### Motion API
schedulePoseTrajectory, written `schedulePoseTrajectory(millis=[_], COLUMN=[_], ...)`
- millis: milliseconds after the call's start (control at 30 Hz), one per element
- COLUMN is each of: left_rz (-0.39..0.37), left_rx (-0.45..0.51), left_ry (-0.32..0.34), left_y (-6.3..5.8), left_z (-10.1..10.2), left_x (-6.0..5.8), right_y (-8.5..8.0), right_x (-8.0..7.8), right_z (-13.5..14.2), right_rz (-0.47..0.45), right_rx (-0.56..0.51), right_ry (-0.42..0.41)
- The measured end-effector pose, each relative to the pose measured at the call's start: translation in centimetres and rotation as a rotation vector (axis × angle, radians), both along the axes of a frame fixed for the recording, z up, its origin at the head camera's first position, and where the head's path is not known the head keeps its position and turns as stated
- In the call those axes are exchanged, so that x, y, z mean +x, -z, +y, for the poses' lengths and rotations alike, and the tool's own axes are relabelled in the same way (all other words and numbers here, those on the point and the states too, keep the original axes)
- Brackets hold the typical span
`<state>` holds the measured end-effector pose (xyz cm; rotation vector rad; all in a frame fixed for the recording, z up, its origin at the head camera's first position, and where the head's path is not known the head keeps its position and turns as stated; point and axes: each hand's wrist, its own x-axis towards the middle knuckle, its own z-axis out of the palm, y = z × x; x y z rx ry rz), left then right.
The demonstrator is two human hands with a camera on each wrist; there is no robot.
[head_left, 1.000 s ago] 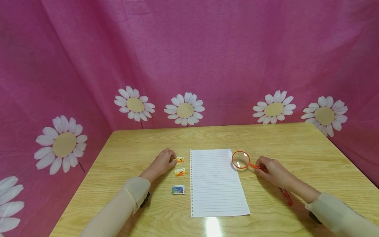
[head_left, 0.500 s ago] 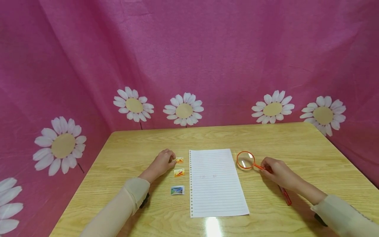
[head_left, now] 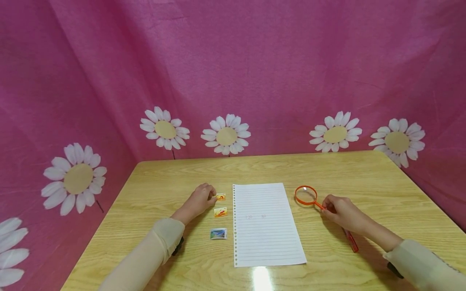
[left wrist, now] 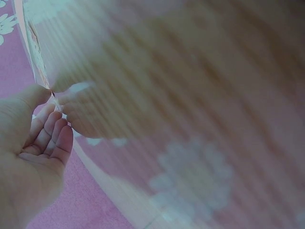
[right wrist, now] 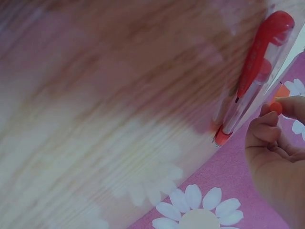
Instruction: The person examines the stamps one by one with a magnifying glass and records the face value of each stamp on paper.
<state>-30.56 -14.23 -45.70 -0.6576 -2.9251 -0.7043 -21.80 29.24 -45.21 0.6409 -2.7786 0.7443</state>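
Observation:
Beside a yellow-orange stamp (head_left: 221,197) on the table rests my left hand (head_left: 199,201), its thumb and fingertip pinching the near edge of that small paper piece. A second yellow-orange stamp (head_left: 220,212) and a blue-green one (head_left: 218,234) lie below it in a column. My right hand (head_left: 340,211) holds a magnifying glass (head_left: 318,205) by its thin orange handle. Its round lens is raised off the table, to the right of the paper. In the right wrist view, the handle's orange end (right wrist: 276,108) pokes out between thumb and finger.
A lined, hole-punched sheet (head_left: 269,242) with faint red writing lies between the hands. A red pen (head_left: 351,241) lies partly under the right forearm. The wooden table (head_left: 255,167) ends at a pink flowered curtain (head_left: 255,81).
My right hand has moved the magnifying glass to the right, from the paper's edge to beside it, and the lens has tilted. The left hand and the stamps stay in place.

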Motion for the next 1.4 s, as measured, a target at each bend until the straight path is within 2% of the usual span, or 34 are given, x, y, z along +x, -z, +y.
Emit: schedulePoseTrajectory(millis=[633,1133,1400], left_rz=[-0.006,0.001,0.004], left_rx=[-0.001,-0.008,-0.001], left_ry=[-0.014,-0.009,-0.001], left_y=[-0.3,-0.4,-0.2], left_z=[0.2,0.1,-0.1], left_x=[0.2,0.3,0.2], right_y=[-0.2,-0.3,0.3], right_x=[0.2,0.4,0.6], right_z=[-0.2,-0.9,-1.7], right_rz=[-0.049,-0.1,-0.133], right_rx=[0.001,0.045,0.079], right_ry=[0.017,0.137,0.116])
